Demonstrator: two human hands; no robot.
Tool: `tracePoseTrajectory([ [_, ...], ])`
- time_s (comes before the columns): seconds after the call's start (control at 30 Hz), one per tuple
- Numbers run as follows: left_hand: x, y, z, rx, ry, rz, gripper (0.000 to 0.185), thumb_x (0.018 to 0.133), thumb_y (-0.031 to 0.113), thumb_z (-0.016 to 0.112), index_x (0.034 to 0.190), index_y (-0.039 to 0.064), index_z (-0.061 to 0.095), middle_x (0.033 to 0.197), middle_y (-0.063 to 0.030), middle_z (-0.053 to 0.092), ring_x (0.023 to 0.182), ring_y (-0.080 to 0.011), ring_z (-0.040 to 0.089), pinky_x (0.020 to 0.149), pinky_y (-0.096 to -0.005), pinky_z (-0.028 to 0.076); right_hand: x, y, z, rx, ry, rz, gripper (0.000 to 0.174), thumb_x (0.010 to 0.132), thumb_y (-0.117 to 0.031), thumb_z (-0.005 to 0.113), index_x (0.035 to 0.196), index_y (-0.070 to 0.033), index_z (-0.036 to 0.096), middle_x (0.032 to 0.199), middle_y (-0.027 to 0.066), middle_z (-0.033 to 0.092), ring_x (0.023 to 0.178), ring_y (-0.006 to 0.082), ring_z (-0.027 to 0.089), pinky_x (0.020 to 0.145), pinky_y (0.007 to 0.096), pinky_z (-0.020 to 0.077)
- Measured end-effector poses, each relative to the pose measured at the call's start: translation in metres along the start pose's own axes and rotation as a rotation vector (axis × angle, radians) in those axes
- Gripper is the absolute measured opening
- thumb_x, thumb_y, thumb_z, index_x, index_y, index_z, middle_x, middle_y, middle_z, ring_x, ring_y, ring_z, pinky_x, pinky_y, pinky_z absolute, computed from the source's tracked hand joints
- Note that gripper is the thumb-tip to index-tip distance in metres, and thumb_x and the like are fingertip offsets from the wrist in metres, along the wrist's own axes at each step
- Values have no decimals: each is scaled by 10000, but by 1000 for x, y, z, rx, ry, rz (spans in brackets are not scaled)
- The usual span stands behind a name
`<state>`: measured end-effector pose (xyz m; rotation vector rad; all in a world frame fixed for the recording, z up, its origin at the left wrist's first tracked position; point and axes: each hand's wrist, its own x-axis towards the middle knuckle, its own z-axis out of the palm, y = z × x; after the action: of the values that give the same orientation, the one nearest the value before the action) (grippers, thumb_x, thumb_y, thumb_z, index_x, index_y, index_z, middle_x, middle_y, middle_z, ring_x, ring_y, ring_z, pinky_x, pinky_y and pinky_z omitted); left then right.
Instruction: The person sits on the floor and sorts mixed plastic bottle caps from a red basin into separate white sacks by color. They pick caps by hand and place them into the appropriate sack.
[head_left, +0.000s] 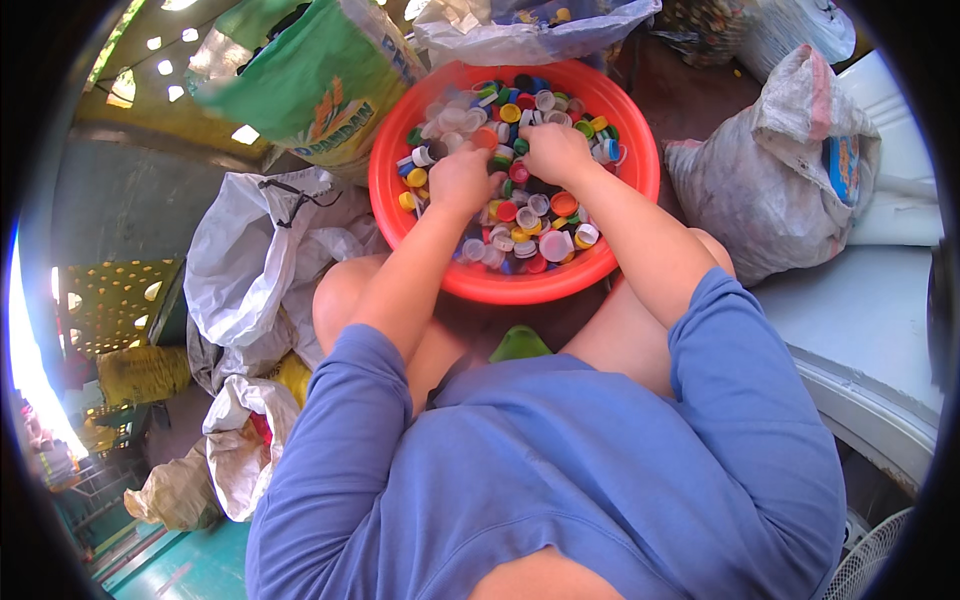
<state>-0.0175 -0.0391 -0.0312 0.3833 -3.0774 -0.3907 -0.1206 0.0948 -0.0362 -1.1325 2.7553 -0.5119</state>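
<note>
Between my knees stands a round red plastic basin (551, 291), holding many loose plastic bottle caps (527, 217) in white, clear, yellow, red, green, blue and orange. My left hand (463, 180) is down among the caps on the left side. An orange cap (484, 138) lies at its fingertips, and whether the fingers grip it is unclear. Slightly farther back and to the right, my right hand (555, 154) reaches into the heap with its fingers bent down. White and green caps surround those fingertips, which are partly hidden. A cluster of clear caps (454, 118) lies at the basin's back left.
A green woven sack (300, 97) and an open white sack (525, 46) stand behind the basin. White sacks (232, 255) crowd the left, with a smaller open one (251, 450) nearer. A full grey-white sack (750, 180) stands at right. A fan guard (870, 559) shows at lower right.
</note>
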Motion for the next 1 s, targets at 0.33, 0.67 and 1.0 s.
tracePoseTrajectory([
  [0.33,1,10,-1,85,4,-33,374,688,353,727,914,65,652,984,-138,588,852,-304,631,712,-403,513,9,6,-1,209,-177,150,252,658,-310,684,721,-66,676,651,116,636,661,247,637,612,375,506],
  [0.67,5,13,0,210,-82,-35,446,663,382,744,915,25,660,1002,-161,594,839,-303,637,712,-382,518,14,-1,22,180,-24,103,435,654,-268,681,1038,-86,588,844,160,642,826,303,623,695,411,493],
  [1.0,-2,-40,-16,-1091,-411,-341,416,719,198,754,1063,54,568,860,-45,638,572,-62,475,500,-201,404,7,50,-49,1760,-343,472,264,783,-208,616,1035,-130,608,863,-5,621,677,86,576,478,186,399],
])
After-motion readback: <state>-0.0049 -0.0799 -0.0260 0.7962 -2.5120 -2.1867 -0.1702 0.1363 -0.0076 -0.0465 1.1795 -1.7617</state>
